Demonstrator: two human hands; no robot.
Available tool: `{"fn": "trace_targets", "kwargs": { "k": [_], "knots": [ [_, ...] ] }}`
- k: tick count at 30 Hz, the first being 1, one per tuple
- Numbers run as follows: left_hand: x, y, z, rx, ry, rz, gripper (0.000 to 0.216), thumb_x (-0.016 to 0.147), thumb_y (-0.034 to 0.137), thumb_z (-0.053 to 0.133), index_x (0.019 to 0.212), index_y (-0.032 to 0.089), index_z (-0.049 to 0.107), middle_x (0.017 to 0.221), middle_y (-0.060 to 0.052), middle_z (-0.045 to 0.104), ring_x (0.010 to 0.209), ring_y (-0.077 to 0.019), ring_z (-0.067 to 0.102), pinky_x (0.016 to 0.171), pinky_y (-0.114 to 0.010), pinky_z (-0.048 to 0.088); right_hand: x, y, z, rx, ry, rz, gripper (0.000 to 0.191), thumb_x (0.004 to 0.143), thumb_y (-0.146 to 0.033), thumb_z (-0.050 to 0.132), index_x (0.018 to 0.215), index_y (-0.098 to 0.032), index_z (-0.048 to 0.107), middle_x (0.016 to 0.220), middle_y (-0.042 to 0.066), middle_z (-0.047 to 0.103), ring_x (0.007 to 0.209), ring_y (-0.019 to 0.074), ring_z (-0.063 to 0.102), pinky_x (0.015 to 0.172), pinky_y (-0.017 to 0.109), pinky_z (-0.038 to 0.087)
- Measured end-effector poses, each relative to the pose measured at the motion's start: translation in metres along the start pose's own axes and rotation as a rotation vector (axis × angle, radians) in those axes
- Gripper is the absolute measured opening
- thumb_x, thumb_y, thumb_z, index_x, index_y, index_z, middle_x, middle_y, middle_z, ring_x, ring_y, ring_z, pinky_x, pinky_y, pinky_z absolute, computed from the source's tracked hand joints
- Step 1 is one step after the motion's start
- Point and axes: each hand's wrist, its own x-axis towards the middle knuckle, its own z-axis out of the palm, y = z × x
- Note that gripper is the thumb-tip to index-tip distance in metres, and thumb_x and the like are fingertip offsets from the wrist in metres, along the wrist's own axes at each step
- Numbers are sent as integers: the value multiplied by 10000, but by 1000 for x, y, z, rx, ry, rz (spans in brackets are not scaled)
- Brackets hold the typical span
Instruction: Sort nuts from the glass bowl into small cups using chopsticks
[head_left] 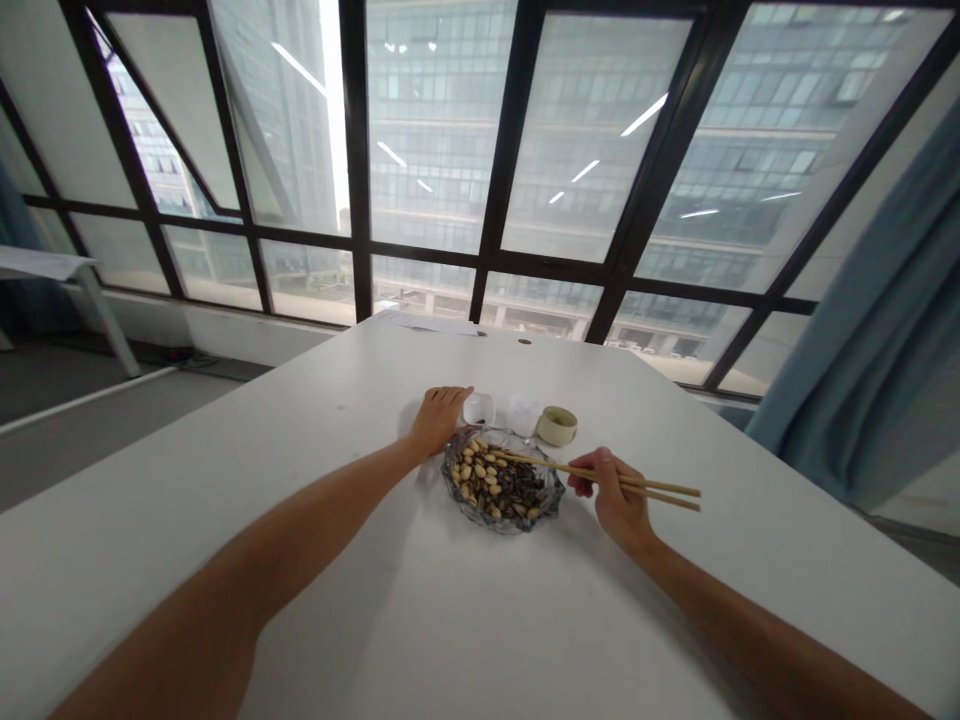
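Now the glass bowl [504,524] sits on the white table [360,610], between the two hands, which are well apart from each other. The left hand [437,418] is at the bowl's far left edge, close against it. I can't tell if it grips the bowl, the little white cup [478,408] or nothing. The right hand [615,500] is just off the bowl's right side, so the left one is nearer. It is closed around two chopsticks [551,463]. They are long and thin, like yellow wood, and they point from the right hand across the bowl to its far left part. Their tips are down by the pale pistachios [480,470]. I can't see if they pinch one.

The bowl is clear and shiny, with a wavy edge. The pistachios are smooth and egg-shaped, mostly in its left half. Dark, thin, pointy seeds [520,487] fill its right half. Just behind the bowl, toward its left, is the white cup. Behind its right side is a round, dull green cup [556,427].
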Motion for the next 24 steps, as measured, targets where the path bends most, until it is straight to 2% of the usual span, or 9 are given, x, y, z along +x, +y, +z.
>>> {"fn": "trace_targets", "kwargs": {
  "k": [5,10,14,19,24],
  "knots": [
    [-1,1,-2,-5,4,-8,541,949,423,522,1406,138,481,1295,-152,612,1193,-262,534,1001,-408,359,-6,5,-2,-142,-60,-63,577,940,-655,439,730,-179,689,565,51,643,477,156,559,439,265,451],
    [-2,1,-1,-46,-18,-37,540,948,442,522,1411,168,480,1295,-154,610,1208,-275,520,1013,-440,324,-5,-3,-3,-400,-208,-283,485,988,-520,441,690,-204,656,588,33,613,526,162,558,505,282,429],
    [-2,1,1,-64,-32,-71,556,940,473,532,1409,179,479,1319,-155,597,1233,-280,503,995,-444,315,-1,-8,0,-446,-301,-404,374,986,-438,498,738,-221,675,665,40,629,613,170,583,581,288,459],
    [-1,2,2,-90,-45,-76,562,928,474,559,1410,194,485,1324,-147,600,1225,-275,511,994,-446,302,7,-21,1,-479,-336,-414,396,991,-437,498,699,-217,650,623,28,592,595,165,568,572,285,447],
    [-1,2,4,-69,-27,-89,549,932,465,553,1402,187,495,1314,-151,608,1219,-277,519,994,-455,295,6,-23,2,-434,-343,-391,413,978,-495,502,735,-219,689,643,32,635,588,166,588,558,280,460]
  ]
}}
